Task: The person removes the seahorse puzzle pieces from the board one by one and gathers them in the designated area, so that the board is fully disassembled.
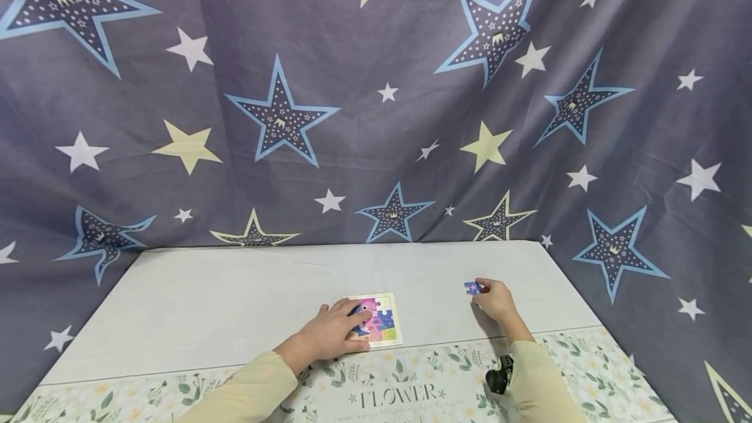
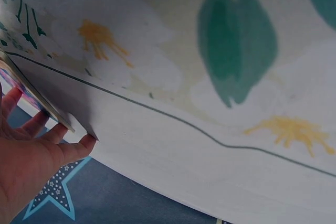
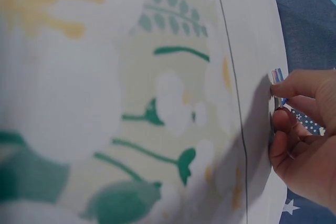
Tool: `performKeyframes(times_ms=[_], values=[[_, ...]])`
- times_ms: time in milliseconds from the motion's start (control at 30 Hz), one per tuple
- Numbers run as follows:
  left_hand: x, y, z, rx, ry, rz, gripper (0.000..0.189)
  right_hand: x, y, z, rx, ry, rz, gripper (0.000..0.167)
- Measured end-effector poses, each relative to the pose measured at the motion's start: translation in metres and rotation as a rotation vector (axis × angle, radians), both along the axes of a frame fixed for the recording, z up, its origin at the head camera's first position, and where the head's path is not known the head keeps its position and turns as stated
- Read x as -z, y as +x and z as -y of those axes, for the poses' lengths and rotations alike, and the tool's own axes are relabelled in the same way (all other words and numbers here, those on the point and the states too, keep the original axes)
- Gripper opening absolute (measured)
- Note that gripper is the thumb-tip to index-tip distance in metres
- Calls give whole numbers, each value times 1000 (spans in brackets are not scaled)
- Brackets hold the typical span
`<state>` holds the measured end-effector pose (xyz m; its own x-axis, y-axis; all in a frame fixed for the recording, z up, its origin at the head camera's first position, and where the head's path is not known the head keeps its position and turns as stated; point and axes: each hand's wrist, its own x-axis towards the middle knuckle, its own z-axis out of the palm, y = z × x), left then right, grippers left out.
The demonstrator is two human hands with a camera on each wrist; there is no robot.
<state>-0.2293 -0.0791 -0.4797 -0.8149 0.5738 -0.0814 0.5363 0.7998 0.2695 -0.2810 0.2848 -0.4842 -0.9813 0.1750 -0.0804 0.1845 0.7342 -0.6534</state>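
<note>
A jigsaw puzzle (image 1: 386, 318) with a pale frame and a pink cartoon figure lies on the white tabletop. My left hand (image 1: 329, 333) rests on its left part, fingers spread over the picture and thumb at the front edge. In the left wrist view, the fingers of that hand (image 2: 31, 156) lie along the puzzle's frame (image 2: 44, 100). To the right, my right hand (image 1: 496, 300) pinches a small blue puzzle piece (image 1: 472, 288) between thumb and fingers. The right wrist view shows this piece (image 3: 278, 75) nearly edge-on at the fingertips.
The table's white surface (image 1: 235, 312) meets a floral cover (image 1: 405, 377) with the word FLOWER along the front. A dark star-patterned curtain (image 1: 329, 149) hangs behind and beside the table. A black device (image 1: 499, 376) sits at the right wrist.
</note>
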Motion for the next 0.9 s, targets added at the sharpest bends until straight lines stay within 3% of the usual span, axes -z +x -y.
performKeyframes(times_ms=[500, 900], values=[[1, 0, 0, -16, -14, 11, 70, 2, -1, -1, 16, -55, 43, 53], [1, -1, 0, -19, -5, 21, 70, 0, 0, -1, -1, -51, 19, 51]])
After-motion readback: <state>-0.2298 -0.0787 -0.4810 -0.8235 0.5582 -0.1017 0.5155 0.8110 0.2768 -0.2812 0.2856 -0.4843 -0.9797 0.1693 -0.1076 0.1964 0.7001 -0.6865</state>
